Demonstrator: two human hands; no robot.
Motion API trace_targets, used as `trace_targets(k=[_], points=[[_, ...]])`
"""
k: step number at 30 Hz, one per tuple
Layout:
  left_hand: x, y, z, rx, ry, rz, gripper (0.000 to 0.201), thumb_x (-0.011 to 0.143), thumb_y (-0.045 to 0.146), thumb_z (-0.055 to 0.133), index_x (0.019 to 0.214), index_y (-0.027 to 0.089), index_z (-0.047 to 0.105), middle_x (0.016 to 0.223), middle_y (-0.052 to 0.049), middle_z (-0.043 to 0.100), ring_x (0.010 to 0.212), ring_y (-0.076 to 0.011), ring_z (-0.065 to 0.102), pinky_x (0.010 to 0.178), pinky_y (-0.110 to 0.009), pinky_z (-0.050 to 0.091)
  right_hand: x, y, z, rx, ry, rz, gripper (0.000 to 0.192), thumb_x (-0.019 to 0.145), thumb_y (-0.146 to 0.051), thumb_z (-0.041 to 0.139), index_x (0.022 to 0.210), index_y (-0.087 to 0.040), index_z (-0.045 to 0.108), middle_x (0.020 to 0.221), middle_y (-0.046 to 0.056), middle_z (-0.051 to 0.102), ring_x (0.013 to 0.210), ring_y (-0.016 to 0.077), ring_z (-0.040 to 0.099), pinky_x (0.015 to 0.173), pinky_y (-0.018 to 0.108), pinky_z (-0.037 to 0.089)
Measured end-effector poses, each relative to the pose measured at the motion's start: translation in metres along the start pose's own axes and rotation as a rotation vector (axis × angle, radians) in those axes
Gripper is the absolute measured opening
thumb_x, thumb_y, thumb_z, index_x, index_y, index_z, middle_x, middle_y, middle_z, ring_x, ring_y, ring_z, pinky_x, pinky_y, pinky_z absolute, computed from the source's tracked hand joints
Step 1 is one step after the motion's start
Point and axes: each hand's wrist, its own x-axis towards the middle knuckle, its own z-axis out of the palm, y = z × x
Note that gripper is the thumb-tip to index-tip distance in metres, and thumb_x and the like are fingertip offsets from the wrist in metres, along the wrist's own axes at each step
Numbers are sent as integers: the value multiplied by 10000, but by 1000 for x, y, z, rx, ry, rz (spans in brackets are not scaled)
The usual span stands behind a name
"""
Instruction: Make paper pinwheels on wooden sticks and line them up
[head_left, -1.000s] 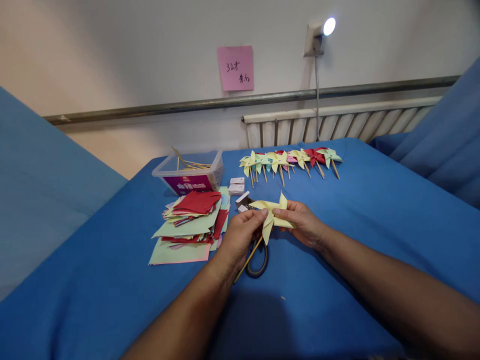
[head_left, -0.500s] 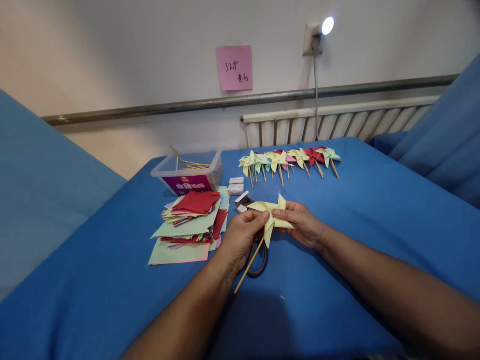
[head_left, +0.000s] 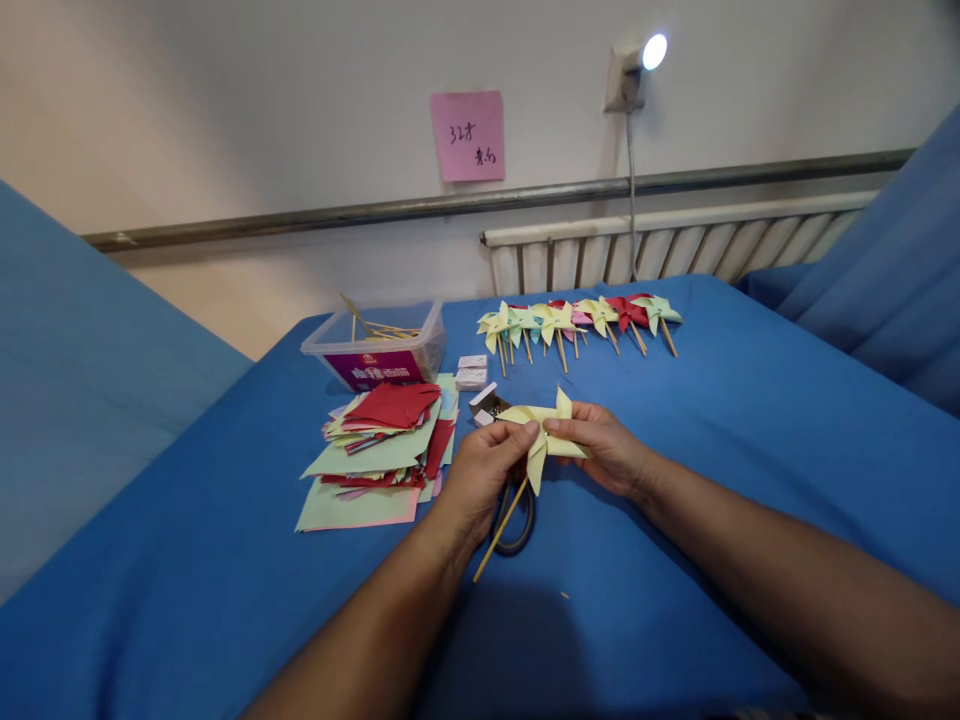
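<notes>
A pale yellow paper pinwheel (head_left: 538, 455) is held up between both hands, its thin wooden stick (head_left: 501, 530) slanting down to the left. My left hand (head_left: 484, 470) pinches the pinwheel near its centre, thumb on the front. From the other side, my right hand (head_left: 604, 445) grips it with the thumb pressed beside the middle; the fingers behind the paper are hidden. Scissors with dark handles (head_left: 517, 535) lie beneath, partly covered by my left hand. Just beyond that hand sits a small open box (head_left: 486, 400) with dark contents too small to make out.
To the left are stacked coloured papers (head_left: 375, 460), behind them a clear plastic tub (head_left: 431, 345) of sticks. Small white boxes (head_left: 472, 372) stand beside it. Several finished pinwheels (head_left: 559, 320) lie along the back of the blue cloth (head_left: 720, 420). A metal rail (head_left: 375, 212) crosses the wall.
The pinwheel's stick has swung very slightly, its lower end now a little higher and to the right. Both hands keep their hold almost unmoved.
</notes>
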Motion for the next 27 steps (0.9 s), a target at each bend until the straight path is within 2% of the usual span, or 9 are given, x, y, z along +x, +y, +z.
trace_targets(k=[3,6,9,13,18,20,23,25,27], points=[[1,0,-1,-13,-62,-18,342,707,460,751,794,142,660,700,-42,652,588,-121,567,575,-239,425,3,-1,-2,12,45,-25,237,687,-284,790,846,-133,699,701,18,680,559,97,566,499,208,403],[2,0,-1,35,-49,-22,354,656,435,795,812,143,671,731,-57,677,610,-134,597,558,-231,413,5,-2,-4,3,71,-68,270,671,-304,803,845,-130,692,736,40,705,571,124,598,536,249,459],[2,-1,2,59,-8,-26,360,623,424,817,782,139,668,701,-48,675,591,-130,597,544,-225,406,5,0,-4,-47,31,-86,311,646,-317,825,855,-131,691,758,45,714,600,148,628,594,293,498],[2,-3,4,52,29,-32,344,612,399,828,721,133,639,631,-12,636,515,-92,535,522,-217,394,3,3,-1,-73,-43,-59,342,643,-335,837,885,-143,689,775,22,705,625,129,622,629,275,481],[3,0,5,-103,68,42,305,636,335,815,779,117,658,696,-17,645,521,-74,512,533,-215,416,3,4,2,62,15,-52,418,790,-560,654,858,-148,669,728,34,673,583,122,568,527,246,416],[3,3,4,-162,123,101,280,659,321,797,786,118,653,693,-12,638,540,-79,521,549,-216,428,2,6,5,93,47,-17,387,796,-541,647,828,-155,655,686,18,649,530,104,528,469,225,371],[2,7,3,-240,187,182,258,676,320,779,774,137,625,662,9,617,549,-87,531,550,-215,428,-3,13,14,-7,-34,55,278,722,-391,752,811,-158,630,727,13,664,487,74,502,441,205,348],[1,8,3,-273,227,211,267,673,328,780,755,151,598,633,23,602,544,-89,531,538,-213,421,-7,20,22,-90,-130,79,305,684,-360,789,838,-164,615,779,19,680,493,69,516,455,204,369],[0,7,5,-284,269,233,284,662,332,790,735,158,578,601,35,583,536,-86,526,531,-205,412,-11,27,30,-168,-164,76,362,650,-375,813,861,-175,598,706,-14,648,488,75,524,453,201,370]])
